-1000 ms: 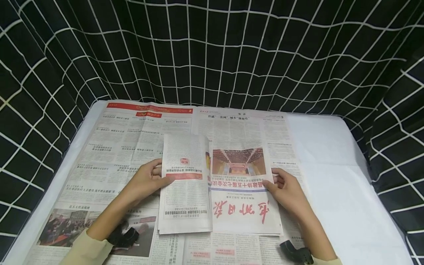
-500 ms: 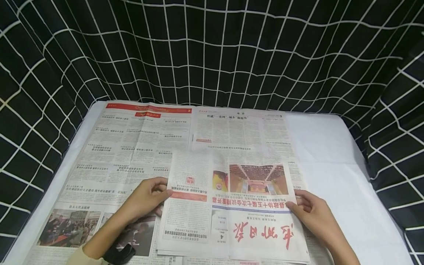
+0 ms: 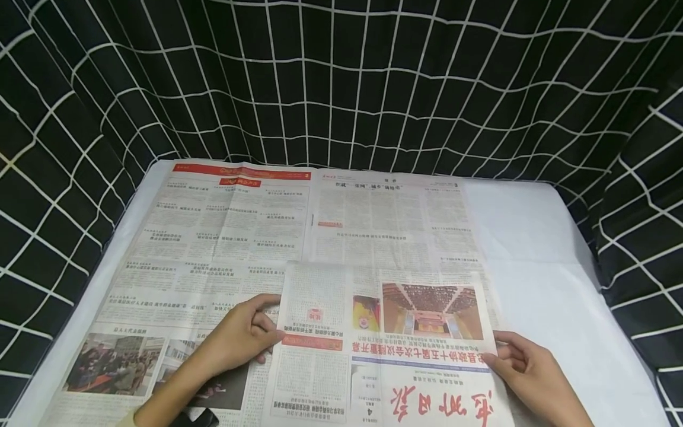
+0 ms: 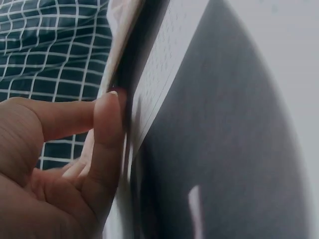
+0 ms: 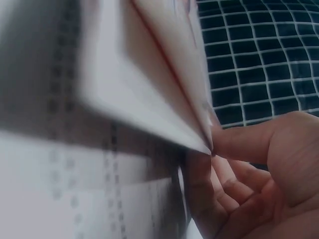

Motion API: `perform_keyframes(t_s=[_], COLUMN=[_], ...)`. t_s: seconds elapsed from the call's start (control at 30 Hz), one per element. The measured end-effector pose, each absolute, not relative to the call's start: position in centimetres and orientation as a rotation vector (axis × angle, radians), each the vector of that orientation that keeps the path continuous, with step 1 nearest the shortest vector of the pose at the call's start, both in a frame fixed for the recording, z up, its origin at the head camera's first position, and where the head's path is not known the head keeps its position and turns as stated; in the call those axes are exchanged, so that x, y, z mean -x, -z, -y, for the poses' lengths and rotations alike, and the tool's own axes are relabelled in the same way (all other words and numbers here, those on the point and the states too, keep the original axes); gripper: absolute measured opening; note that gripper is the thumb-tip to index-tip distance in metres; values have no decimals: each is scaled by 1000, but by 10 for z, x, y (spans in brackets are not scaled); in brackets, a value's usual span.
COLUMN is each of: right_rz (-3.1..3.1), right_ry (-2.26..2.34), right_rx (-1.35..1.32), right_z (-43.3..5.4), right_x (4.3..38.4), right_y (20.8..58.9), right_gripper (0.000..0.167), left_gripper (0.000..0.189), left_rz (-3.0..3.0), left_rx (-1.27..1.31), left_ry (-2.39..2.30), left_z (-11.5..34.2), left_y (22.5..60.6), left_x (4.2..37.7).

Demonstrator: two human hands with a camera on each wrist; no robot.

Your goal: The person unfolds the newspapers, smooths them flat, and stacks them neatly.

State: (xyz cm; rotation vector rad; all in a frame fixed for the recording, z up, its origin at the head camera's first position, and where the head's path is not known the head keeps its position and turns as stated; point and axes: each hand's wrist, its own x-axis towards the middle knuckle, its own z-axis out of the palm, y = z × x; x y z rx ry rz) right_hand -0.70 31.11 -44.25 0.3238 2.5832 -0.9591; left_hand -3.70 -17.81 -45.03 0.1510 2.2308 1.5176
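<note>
Between my hands is a folded newspaper (image 3: 368,344), its front page with a hall photo and large red characters facing up and upside down to me. At its left edge, my left hand (image 3: 242,332) pinches the paper with thumb and fingers. My right hand (image 3: 528,367) pinches the opposite edge, beside the red headline. The right wrist view shows the thumb and fingertips closing on folded layers of the newspaper (image 5: 164,99). In the left wrist view, the left hand (image 4: 94,144) grips the sheet's edge. The paper's near edge runs out of the head view.
Beneath lies a large spread newspaper (image 3: 213,237) with a red banner along its far edge. It covers much of a white tabletop (image 3: 539,267), which shows at the right. A black curtain with white grid lines (image 3: 341,83) encloses the back and sides.
The folded newspaper has widened as its front page spread flat, showing more of the headline. Both hands have drawn it toward the near edge and to the right, keeping their grips.
</note>
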Motion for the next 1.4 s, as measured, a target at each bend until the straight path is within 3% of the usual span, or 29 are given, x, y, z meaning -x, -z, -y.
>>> perform_keyframes(t_s=[0.23, 0.43, 0.77, 0.93, 1.23, 1.4], right_rz=[-2568, -2538, -2485, -2499, -2778, -2775], right_ry=[961, 1066, 1184, 1128, 818, 783], right_rx=[-335, -318, -186, -29, 116, 135], right_z=[-320, -324, -331, -338, -337, -337], right_x=[0, -8, -13, -11, -13, -11], right_y=[443, 446, 445, 443, 441, 440], right_gripper=[64, 51, 59, 60, 46, 49], left_gripper=[80, 67, 38, 34, 32, 29], left_rz=[-2241, -2308, -2529, -2603, -2653, -2650], left_rx=[-215, -245, -361, -353, -354, -339], left_ry=[-1516, -1488, -1281, -1221, -1171, -1184], left_z=[174, 175, 176, 176, 178, 177], left_y=[449, 450, 446, 446, 448, 448], left_x=[32, 27, 21, 21, 23, 24])
